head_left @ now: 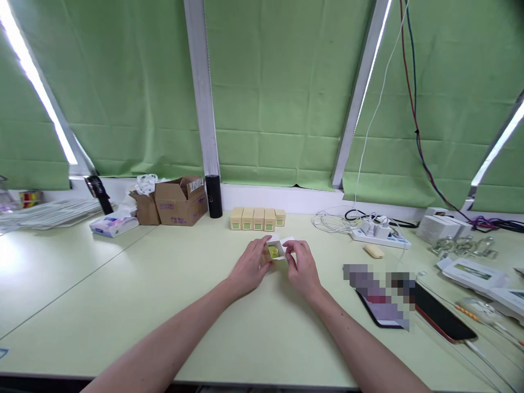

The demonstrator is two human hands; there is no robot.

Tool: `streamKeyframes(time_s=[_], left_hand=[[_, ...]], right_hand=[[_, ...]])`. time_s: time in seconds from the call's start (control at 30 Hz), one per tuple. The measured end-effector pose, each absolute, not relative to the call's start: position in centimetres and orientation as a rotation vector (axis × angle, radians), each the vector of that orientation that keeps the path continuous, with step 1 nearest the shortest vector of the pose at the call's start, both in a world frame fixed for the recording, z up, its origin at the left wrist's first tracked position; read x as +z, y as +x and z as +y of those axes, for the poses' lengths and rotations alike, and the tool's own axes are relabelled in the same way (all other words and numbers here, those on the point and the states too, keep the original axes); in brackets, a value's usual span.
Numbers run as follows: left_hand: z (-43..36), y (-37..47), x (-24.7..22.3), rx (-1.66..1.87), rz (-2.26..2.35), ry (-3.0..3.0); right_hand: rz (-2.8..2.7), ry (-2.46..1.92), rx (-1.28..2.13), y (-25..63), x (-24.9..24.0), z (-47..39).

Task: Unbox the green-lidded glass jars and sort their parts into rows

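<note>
A small tan box (266, 255) with white inner flaps is open between my hands, tilted so that its mouth faces right. Something yellow-green (274, 251) shows inside it. My left hand (250, 266) is wrapped round the left side of the box, thumb below and fingers above. On the right, the fingertips of my right hand (302, 265) pinch a white flap (288, 240) at the box's opening. Behind my hands, several similar small tan boxes (258, 219) stand in a row on the pale table (196, 327).
Cardboard boxes (180, 204), a tissue pack (114, 224) and a black cylinder (213, 196) are at the back left. To the right lie a power strip (380, 238), a beige object (374, 251), two phones (379, 300) (444, 311), cables, white boxes (472, 273) and clear glass items (464, 246).
</note>
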State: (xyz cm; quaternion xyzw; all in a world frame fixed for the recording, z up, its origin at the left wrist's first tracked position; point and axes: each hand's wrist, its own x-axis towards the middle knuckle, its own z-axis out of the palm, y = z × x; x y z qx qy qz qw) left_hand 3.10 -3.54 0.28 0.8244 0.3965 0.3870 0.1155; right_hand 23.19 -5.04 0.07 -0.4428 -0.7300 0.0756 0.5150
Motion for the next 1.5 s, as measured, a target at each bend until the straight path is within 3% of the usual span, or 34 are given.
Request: streamKeyframes(time_s=[0.67,1.23,1.5], left_hand=[[-3.5,3.1,0.2,1.146,1.160,2.476],[-4.4,3.6,0.6,0.893,1.272,2.865],[-4.3,3.5,0.7,0.947,1.352,2.846]], right_hand=[[-1.786,-1.038,0.150,23.3,-0.1,-4.8],[-1.680,-1.189,0.204,22.6,-1.3,-4.3],[-1.543,-1.083,0.421,22.7,-0.9,-3.9]])
